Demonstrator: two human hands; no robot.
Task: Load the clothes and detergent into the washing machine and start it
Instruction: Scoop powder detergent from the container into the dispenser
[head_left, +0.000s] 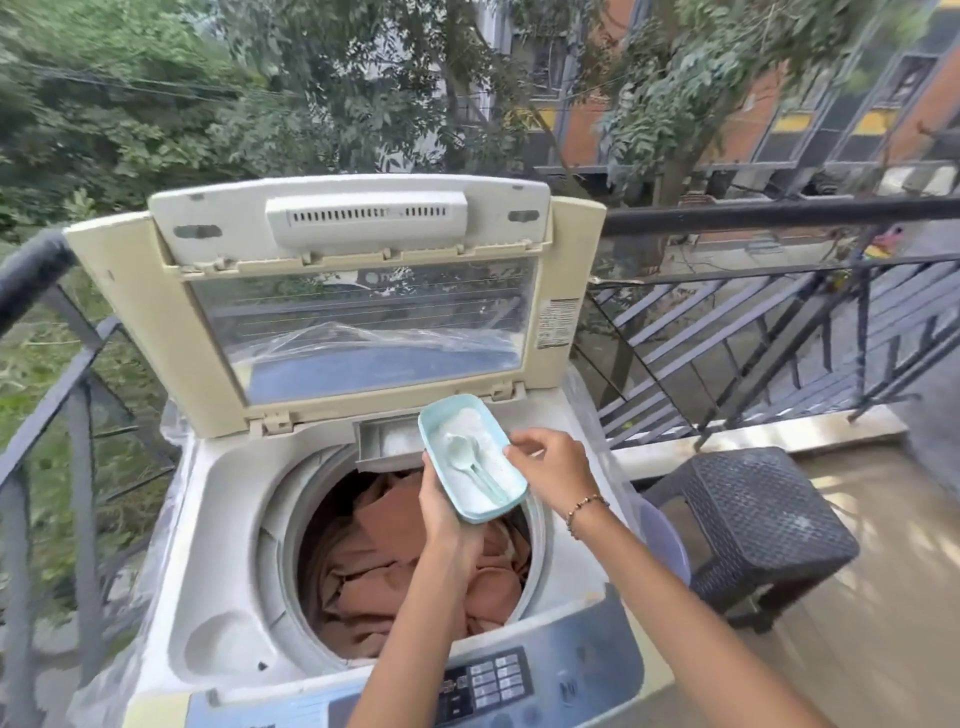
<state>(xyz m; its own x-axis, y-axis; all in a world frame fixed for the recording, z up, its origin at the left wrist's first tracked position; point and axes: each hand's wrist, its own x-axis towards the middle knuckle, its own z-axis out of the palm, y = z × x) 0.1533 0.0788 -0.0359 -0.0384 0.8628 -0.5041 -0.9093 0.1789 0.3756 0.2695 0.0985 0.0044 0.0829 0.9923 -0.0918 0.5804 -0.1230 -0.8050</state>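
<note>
A white top-loading washing machine (228, 499) stands with its lid (358, 312) raised. Brown clothes (384, 566) fill its drum. At the drum's back rim the detergent drawer (387, 441) holds some white powder. My left hand (441, 514) grips a light blue box (470, 457) of white detergent powder from below, over the drum. A pale spoon (470, 462) lies in the powder. My right hand (550, 462) hovers at the box's right edge, fingers pinched together with nothing visible in them. The button panel (488, 680) is at the machine's front.
A dark woven plastic stool (753, 525) stands to the right of the machine, with a purple tub (665, 540) between them. A black metal railing (753, 322) runs behind and on the left side. Trees and buildings lie beyond.
</note>
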